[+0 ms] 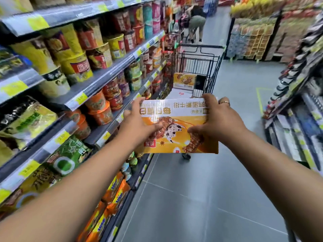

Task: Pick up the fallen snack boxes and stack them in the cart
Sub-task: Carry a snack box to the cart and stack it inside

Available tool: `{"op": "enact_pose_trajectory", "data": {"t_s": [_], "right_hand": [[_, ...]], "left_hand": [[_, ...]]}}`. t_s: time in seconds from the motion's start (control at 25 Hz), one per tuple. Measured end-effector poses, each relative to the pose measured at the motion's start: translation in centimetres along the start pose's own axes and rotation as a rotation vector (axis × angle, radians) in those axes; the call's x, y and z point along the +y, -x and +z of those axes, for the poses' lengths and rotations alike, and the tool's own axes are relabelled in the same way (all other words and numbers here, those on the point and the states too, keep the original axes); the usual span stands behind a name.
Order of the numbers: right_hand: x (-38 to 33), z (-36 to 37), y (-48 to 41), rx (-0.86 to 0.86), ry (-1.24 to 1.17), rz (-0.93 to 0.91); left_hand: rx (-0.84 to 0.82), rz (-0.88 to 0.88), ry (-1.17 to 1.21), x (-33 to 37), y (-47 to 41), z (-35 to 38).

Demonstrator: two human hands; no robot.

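I hold an orange and white snack box (176, 126) flat in front of me, upside down to my view. My left hand (138, 123) grips its left edge and my right hand (216, 119) grips its right edge, thumbs on top. Just beyond the box stands a black wire shopping cart (199, 67). Inside the cart a second orange snack box (184, 80) stands against the far end, and something white lies lower in the basket. The held box hides the cart's near end.
Shelves of instant noodle cups and bags (78, 67) line the left side, close to the cart. Another shelf unit (297, 102) runs along the right. The grey aisle floor (201, 198) lies between. A person (196, 21) bends over farther down the aisle.
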State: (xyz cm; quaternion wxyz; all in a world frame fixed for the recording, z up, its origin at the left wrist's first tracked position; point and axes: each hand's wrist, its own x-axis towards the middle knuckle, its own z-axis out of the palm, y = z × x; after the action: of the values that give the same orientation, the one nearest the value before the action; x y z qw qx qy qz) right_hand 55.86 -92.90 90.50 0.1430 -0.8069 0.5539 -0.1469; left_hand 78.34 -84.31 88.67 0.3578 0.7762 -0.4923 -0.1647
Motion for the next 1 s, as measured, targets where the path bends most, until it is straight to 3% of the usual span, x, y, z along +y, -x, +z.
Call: {"op": "enact_pose_trajectory", "data": {"t_s": [0.52,1.0], "right_hand": [[7.4,1.2,-25.4,-0.028,0.005,0.014],[7.2,8.3,-47.1,-0.075,-0.032,0.087]], "left_hand": [[-0.006,-0.008,-0.104,4.2,-24.2,9.9],[-0.114,-0.044,-0.191,-0.2,-47.7,14.5]]}}
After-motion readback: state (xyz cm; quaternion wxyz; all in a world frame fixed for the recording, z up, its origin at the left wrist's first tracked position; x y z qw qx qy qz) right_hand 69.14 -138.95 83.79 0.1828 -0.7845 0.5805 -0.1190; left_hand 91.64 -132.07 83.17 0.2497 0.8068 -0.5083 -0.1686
